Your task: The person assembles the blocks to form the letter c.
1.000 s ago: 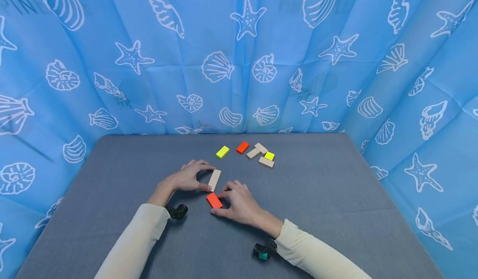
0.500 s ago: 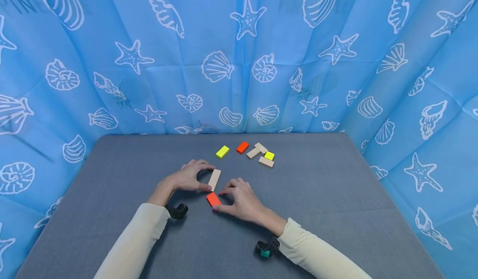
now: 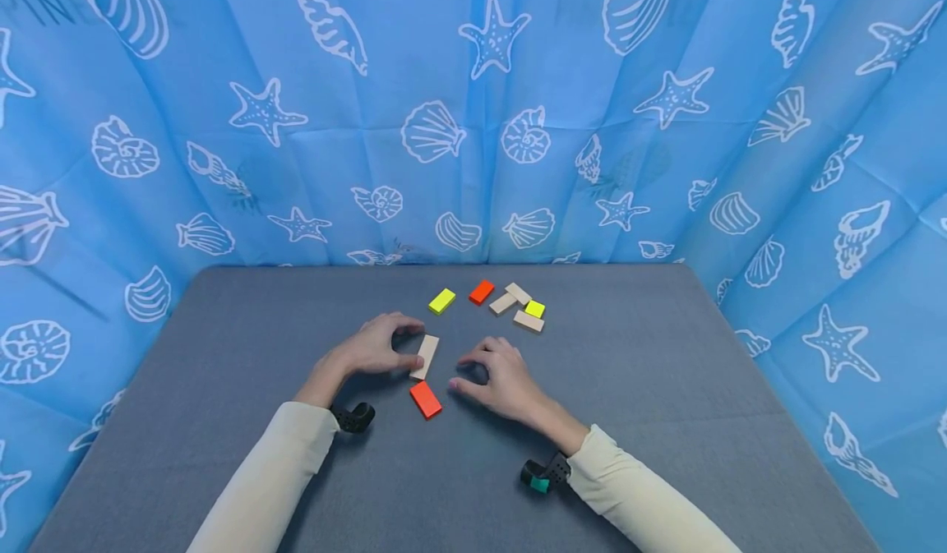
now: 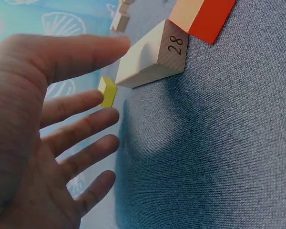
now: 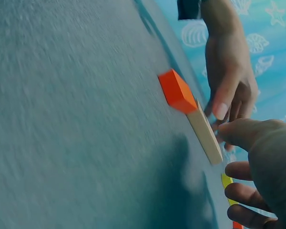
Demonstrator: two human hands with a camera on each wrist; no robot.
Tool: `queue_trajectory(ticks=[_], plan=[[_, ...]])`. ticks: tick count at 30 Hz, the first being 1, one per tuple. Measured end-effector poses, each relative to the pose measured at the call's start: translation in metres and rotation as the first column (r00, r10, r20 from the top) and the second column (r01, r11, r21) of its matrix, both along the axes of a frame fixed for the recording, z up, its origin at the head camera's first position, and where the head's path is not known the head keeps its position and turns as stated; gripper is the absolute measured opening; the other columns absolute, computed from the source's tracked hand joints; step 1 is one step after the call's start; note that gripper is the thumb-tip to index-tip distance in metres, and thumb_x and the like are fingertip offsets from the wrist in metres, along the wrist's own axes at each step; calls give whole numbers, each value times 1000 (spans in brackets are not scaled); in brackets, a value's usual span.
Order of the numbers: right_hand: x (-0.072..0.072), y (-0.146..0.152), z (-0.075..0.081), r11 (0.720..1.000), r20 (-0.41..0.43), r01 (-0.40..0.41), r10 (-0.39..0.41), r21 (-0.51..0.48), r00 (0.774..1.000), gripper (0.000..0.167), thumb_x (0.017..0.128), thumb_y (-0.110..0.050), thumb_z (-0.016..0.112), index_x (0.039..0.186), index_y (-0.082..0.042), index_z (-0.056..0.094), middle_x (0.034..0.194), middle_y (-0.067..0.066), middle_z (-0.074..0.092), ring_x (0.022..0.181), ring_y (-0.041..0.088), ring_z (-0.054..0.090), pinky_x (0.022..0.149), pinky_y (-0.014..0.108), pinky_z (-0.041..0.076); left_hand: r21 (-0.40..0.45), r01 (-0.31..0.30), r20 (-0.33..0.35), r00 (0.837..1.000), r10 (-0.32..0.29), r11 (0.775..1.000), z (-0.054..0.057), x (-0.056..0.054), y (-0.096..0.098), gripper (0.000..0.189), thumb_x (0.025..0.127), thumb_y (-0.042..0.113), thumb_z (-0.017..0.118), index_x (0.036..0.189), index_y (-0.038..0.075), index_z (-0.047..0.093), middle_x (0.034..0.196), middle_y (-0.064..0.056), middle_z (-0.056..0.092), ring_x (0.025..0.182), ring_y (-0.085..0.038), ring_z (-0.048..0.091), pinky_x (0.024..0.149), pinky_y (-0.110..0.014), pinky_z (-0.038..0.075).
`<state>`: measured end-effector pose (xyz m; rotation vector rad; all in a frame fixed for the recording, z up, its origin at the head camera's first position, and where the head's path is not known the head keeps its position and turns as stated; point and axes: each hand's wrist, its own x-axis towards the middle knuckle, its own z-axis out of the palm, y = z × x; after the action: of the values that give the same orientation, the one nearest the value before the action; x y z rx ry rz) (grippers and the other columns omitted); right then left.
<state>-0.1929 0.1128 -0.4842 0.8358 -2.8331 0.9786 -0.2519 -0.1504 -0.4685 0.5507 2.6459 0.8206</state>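
A plain wooden block (image 3: 427, 352) lies on the grey tabletop, with the number 28 on its end face in the left wrist view. An orange block (image 3: 425, 401) lies at its near end, corner to corner with it. My left hand (image 3: 379, 345) hovers beside the wooden block, thumb overlapping it in the head view. In the left wrist view the thumb and spread fingers stand away from the block (image 4: 145, 59). To the right of both blocks, my right hand (image 3: 505, 382) is held off them with its fingers loosely bent and nothing between them.
Toward the back of the table (image 3: 666, 372) lie a yellow block (image 3: 441, 301), another orange block (image 3: 482, 292), a smaller-looking yellow block (image 3: 534, 309) and several plain wooden blocks (image 3: 528, 321). A blue seashell-print curtain (image 3: 459, 126) hangs behind the table.
My right hand has let go of the orange block and moved away to the right. My left thumb has lifted off the wooden block's near end. Both blocks stay about where they were.
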Motion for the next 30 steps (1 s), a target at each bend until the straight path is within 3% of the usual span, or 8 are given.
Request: queue_trajectory(ticks=[11, 22, 30], plan=[[-14, 24, -4, 996, -51, 91, -91, -8, 995, 30, 89, -26, 80, 113, -8, 76, 106, 7, 64, 98, 22, 55, 84, 45, 43, 89, -99, -80, 991, 107, 991, 5, -7, 6, 52, 95, 27, 72, 139, 5, 59, 124, -12, 62, 111, -28, 57, 91, -48, 49], [-28, 52, -5, 981, -47, 194, -195, -29, 980, 29, 88, -22, 81, 110, -4, 76, 105, 10, 64, 97, 27, 55, 84, 48, 43, 24, -248, -133, 959, 249, 969, 2, -18, 23, 50, 95, 31, 71, 138, 8, 60, 123, -12, 62, 110, -29, 59, 92, -49, 49], [-36, 68, -6, 953, -16, 301, -301, -29, 953, 30, 88, -20, 80, 113, -4, 75, 110, 12, 65, 102, 29, 56, 87, 48, 42, -9, -296, -168, 942, 290, 955, 1, -28, 37, 55, 94, 36, 71, 138, 5, 60, 119, -12, 62, 110, -30, 59, 95, -51, 46]])
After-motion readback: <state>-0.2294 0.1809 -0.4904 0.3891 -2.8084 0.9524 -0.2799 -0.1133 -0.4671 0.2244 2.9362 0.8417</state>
